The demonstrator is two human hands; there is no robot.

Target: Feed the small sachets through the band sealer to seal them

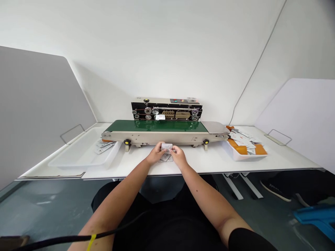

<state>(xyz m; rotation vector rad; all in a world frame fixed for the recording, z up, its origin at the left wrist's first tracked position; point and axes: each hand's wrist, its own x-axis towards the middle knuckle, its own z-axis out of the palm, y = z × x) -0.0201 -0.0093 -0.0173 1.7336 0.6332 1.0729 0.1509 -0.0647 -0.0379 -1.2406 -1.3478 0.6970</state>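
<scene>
Pinching a small clear pouch w/ both hands, left hand & right hand, fingers clamped on its side edges; we judged it light, floppy, slippery.

Bright, even light across the white wall; a soft shadow falls left behind the machine. Mild glare on the table. Edges bow outward, corners stretched; small details look soft.

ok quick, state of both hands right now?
Left hand: closed on the small clear packet, at its left end.
Right hand: closed on the same packet, at its right end.
</scene>
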